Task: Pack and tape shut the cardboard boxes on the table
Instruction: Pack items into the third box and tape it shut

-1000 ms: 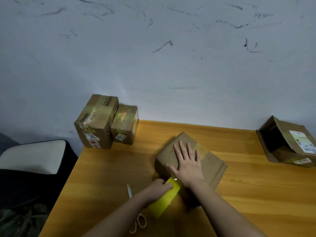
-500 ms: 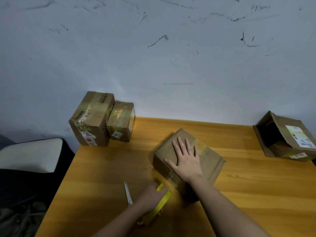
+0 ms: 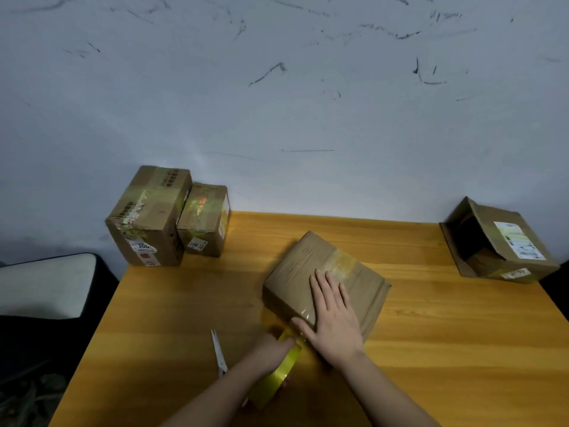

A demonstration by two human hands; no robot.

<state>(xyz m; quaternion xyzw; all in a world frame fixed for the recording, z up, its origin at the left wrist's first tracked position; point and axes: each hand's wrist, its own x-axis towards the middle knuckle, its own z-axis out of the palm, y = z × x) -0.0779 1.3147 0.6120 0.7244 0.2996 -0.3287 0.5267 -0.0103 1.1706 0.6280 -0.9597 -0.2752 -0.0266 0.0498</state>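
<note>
Left hand (image 3: pixel 272 349) gripping tape roll (image 3: pixel 275 375), now drawn lower past box (image 3: pixel 323 282) edge; right hand (image 3: pixel 334 315) flat, pressing strip; seal nearly laid, cut pending.

The worktop (image 3: pixel 446 349) is of orange-yellow wood with a clear grain, and its far edge stands against a pale grey wall (image 3: pixel 277 103). This wall carries many dark scratches and scuff marks. To the left of the worktop, lower down, there is a black seat with a white cushion (image 3: pixel 43 285) on it. Under the seat the floor is dark and not clear to see.
</note>
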